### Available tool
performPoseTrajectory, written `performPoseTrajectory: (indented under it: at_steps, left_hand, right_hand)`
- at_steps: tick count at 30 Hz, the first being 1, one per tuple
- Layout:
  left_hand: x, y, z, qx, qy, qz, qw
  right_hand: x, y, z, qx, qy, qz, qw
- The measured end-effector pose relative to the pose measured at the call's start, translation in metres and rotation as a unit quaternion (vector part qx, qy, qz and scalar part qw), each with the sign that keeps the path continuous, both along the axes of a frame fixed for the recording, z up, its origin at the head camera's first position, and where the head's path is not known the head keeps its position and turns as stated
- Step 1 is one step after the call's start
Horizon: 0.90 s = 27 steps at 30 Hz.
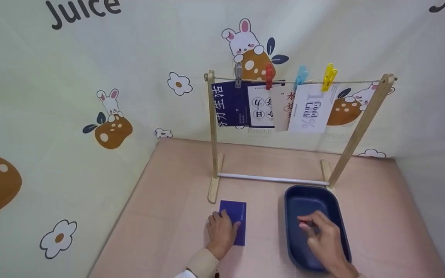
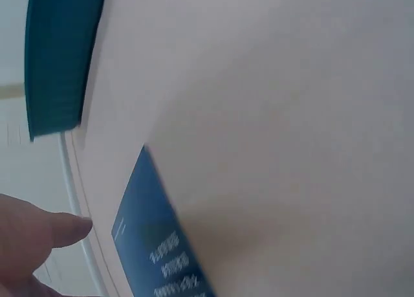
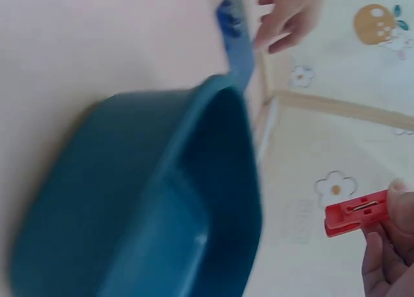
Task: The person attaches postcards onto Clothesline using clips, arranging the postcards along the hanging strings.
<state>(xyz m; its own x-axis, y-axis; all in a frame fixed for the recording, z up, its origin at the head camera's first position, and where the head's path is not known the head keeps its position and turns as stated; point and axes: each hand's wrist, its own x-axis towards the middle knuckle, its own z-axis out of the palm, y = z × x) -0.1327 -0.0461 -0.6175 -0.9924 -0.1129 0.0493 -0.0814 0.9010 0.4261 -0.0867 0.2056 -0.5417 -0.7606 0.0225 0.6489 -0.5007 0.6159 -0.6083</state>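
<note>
A dark blue card [image 1: 240, 234] lies on the pink-covered table, white print showing on it in the left wrist view. My left hand [image 1: 221, 231] is over the card's left side, fingers extended and thumb held apart from the fingers. With my right hand [image 1: 326, 238] I pinch a red clothespin [image 3: 356, 214] by one end between thumb and fingers. This hand is above a deep blue plastic bin [image 1: 287, 220]; the clothespin is mostly hidden by my fingers in the head view.
Behind stands a wooden rack [image 1: 213, 135] with a string across its top. Several cards hang from it, held by a grey clothespin [image 1: 238, 75], a red, a light blue and a yellow clothespin [image 1: 328, 78]. A white rod [image 1: 272, 178] joins the rack's feet. Patterned cloth walls surround the table.
</note>
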Motion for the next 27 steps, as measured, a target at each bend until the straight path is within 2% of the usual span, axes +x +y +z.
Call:
performPoseTrajectory:
  at_steps: [5,11,20,22,27]
  left_hand:
    - [-0.009,-0.011,0.002,0.021,-0.011,0.019,0.9995]
    - [-0.010,-0.018,-0.004,0.038,-0.033,0.022,0.9985]
    - [-0.010,-0.020,-0.002,0.051,-0.054,0.029,0.9968]
    - [-0.010,-0.019,-0.002,0.050,-0.060,0.033,0.9964]
    - [-0.012,-0.019,0.000,0.058,-0.072,0.036,0.9950]
  right_hand:
    - [0.000,-0.009,0.016,-0.036,0.018,0.017,0.999]
    - [-0.003,-0.018,0.035,-0.059,0.028,0.027,0.998]
    - [0.002,-0.045,0.082,-0.079,0.044,0.053,0.994]
    - [0.004,-0.050,0.087,-0.079,0.044,0.055,0.994]
    - [0.006,-0.054,0.089,-0.084,0.041,0.057,0.994]
